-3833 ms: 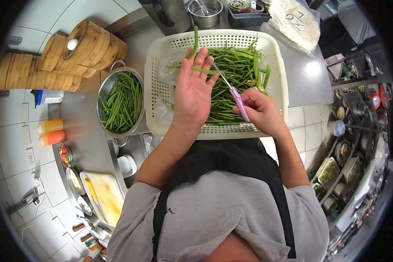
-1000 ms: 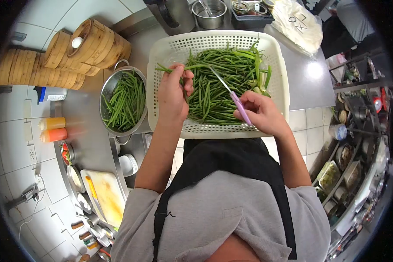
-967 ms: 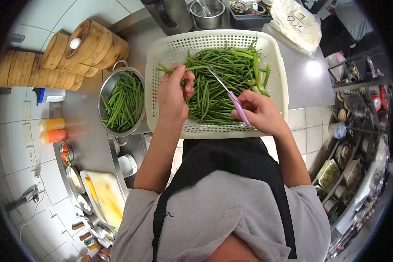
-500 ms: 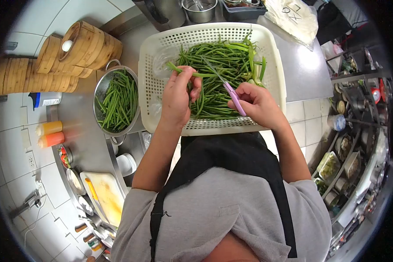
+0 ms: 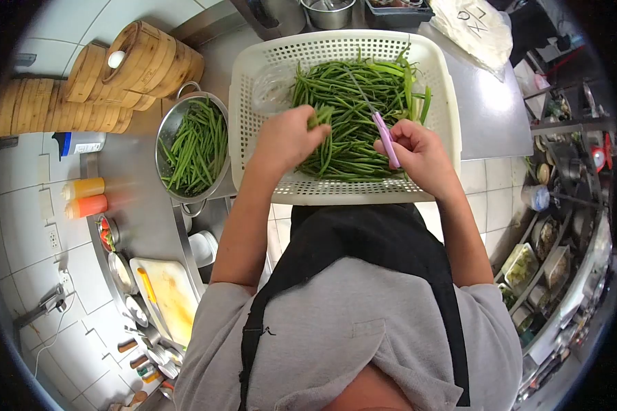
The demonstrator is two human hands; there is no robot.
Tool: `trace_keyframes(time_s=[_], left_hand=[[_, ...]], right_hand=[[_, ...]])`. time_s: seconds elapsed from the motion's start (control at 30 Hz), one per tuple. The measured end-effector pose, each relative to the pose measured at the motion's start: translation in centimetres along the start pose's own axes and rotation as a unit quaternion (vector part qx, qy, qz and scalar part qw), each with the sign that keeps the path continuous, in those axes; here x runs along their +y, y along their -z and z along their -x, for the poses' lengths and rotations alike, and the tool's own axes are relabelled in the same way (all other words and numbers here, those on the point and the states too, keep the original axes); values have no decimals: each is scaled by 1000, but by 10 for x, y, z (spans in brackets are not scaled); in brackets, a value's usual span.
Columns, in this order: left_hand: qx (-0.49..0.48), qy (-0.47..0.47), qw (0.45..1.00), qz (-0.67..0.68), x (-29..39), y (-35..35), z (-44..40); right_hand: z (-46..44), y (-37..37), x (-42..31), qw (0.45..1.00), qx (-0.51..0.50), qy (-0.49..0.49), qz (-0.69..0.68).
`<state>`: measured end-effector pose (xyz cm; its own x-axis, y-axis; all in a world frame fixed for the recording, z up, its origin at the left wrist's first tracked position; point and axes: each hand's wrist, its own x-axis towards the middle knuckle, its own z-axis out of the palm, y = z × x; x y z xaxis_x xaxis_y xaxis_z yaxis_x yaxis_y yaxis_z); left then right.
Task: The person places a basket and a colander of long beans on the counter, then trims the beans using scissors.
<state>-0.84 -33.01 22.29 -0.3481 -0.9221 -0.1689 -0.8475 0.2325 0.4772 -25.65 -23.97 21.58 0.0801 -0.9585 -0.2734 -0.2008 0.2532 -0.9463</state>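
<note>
A white perforated plastic basket (image 5: 244,103) holds a heap of long green beans (image 5: 346,147), with the blades of the scissors above them. My right hand (image 5: 418,152) grips pink-handled scissors (image 5: 385,139) whose blades point up and to the left. Over the left part of the basket, my left hand (image 5: 288,139) is closed, and a blurred bit of green bean (image 5: 319,118) shows between thumb and fingers. How many beans it holds is hidden. Left of the basket stands a metal colander (image 5: 163,122) with more green beans in it. A crumpled clear plastic bag (image 5: 273,89) lies in the basket's left end.
Bamboo steamers (image 5: 159,61) stack at the upper left. Yellow and orange squeeze bottles (image 5: 86,196) lie below them, then a cutting board (image 5: 168,291) with a yellow-handled knife (image 5: 146,284). A marked plastic bag (image 5: 473,31) and a metal pot (image 5: 328,15) sit behind the basket.
The bean held crosswise in my left hand no longer shows that way; the hand has turned over and its fingers have closed in. The scissors have moved slightly right within the shifted view.
</note>
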Motion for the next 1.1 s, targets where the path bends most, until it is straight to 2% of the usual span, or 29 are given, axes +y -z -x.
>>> trace_keyframes(time_s=[0.07, 0.1, 0.17, 0.2, 0.27, 0.3, 0.37, 0.4, 0.47, 0.6, 0.67, 0.77, 0.9, 0.97, 1.1], left_hand=[[-83, -4, 993, -81, 5, -3, 5], [-83, -5, 993, -81, 5, -4, 7], [-29, -19, 999, 2, 1, -4, 8], [-28, -21, 999, 2, 0, -1, 7], [1, -18, 991, 136, 0, 6, 7], [3, -19, 990, 136, 0, 6, 7], [13, -32, 964, 265, 0, 6, 8], [14, -33, 963, 266, 2, 6, 10], [26, -38, 925, 376, 9, 5, 11], [-20, -26, 900, 434, 1, 1, 10], [-59, -35, 856, 512, 2, 0, 11], [-47, -24, 883, 467, 9, 5, 14], [-67, -65, 860, 501, 7, 2, 13], [-124, -20, 866, 485, 8, 9, 15], [-95, -30, 891, 442, 15, 9, 18]], right_hand=[[0, -2, 2, 1000, 19, 14, -12], [-1, -3, 3, 999, 37, 29, -23], [-1, -1, 6, 999, 34, 30, -24], [-1, 0, 6, 999, 29, 30, -26], [1, -1, 1, 999, 21, 23, -42], [2, -1, -1, 998, 11, 15, -58], [3, -1, -3, 998, -3, 8, -62], [3, 0, -4, 998, -16, 0, -67], [3, 0, -4, 998, -22, -1, -57], [5, -1, -7, 998, -31, -12, -62], [4, 0, -6, 997, -39, -14, -58], [3, 0, -3, 996, -50, -16, -66], [5, 0, -4, 995, -55, -12, -85], [7, 0, -10, 995, -57, -16, -77], [6, 2, -9, 996, -65, -26, -63]])
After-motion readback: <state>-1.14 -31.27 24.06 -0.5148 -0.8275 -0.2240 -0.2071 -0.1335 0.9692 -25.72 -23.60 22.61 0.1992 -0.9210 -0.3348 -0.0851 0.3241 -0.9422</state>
